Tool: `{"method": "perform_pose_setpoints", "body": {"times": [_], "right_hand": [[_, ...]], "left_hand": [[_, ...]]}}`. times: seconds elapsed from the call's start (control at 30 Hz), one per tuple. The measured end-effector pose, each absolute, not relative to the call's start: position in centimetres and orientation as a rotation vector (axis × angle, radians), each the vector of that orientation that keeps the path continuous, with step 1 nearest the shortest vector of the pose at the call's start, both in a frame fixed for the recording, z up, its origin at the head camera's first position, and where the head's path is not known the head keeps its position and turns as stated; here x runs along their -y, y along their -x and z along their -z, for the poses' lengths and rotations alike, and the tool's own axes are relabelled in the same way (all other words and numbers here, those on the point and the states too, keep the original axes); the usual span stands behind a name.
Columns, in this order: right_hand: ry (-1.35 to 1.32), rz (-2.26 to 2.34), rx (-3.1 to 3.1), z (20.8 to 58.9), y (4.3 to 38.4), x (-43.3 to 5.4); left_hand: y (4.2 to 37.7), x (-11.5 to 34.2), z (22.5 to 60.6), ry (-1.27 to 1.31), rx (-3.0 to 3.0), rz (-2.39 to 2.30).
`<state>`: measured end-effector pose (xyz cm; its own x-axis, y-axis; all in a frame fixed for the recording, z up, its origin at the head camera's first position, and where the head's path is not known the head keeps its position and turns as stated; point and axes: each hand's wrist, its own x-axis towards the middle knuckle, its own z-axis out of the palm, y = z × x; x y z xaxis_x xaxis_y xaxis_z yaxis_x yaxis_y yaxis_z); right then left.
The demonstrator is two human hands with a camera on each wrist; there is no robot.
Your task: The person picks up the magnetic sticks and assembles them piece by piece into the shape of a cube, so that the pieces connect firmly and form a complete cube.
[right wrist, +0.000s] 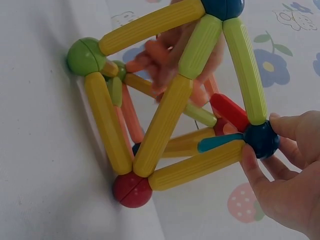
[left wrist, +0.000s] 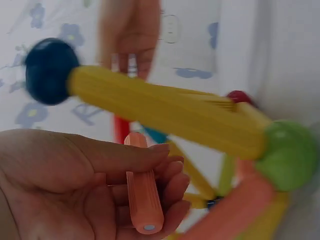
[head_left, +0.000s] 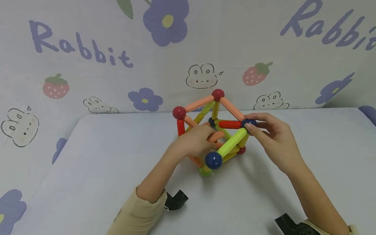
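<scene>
A frame of magnetic sticks and balls (head_left: 218,95) stands on the table. My left hand (head_left: 199,140) is inside its near left part, gripping a loose salmon-orange magnetic stick (left wrist: 145,197) between thumb and curled fingers. At the frame's right corner, my right hand (head_left: 276,140) pinches a dark blue ball (right wrist: 261,140). A red stick (head_left: 230,124), a teal stick (right wrist: 219,143) and lime and yellow sticks meet at that ball. One lime stick (head_left: 233,142) runs from it to the nearer blue ball (head_left: 213,160). In the head view, the left hand hides part of the frame.
The white tabletop (head_left: 117,163) carries the frame, with a green ball (head_left: 205,171) low at the front and a red ball (right wrist: 132,190) at another lower corner. Behind hangs a printed cloth (head_left: 100,81). Black wrist mounts (head_left: 176,199) sit on both forearms.
</scene>
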<state>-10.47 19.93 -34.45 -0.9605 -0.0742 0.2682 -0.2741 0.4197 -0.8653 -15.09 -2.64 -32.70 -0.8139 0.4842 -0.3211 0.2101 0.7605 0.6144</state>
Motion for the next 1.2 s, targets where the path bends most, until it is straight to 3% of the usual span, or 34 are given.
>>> {"method": "perform_pose_setpoints", "body": {"times": [0.3,0.47,1.2], "right_hand": [[-0.306,-1.589,2.477,34.4,10.5,-19.8],[-0.306,-1.578,2.480,34.5,10.4,-19.8],[-0.298,-1.576,2.487,34.4,10.5,-19.9]], "left_hand": [[15.1,6.2,29.2,-0.862,-2.806,-1.020],[15.8,7.1,29.6,-0.905,-3.003,-0.840],[17.4,6.8,30.7,-0.963,-2.859,-0.893]]}}
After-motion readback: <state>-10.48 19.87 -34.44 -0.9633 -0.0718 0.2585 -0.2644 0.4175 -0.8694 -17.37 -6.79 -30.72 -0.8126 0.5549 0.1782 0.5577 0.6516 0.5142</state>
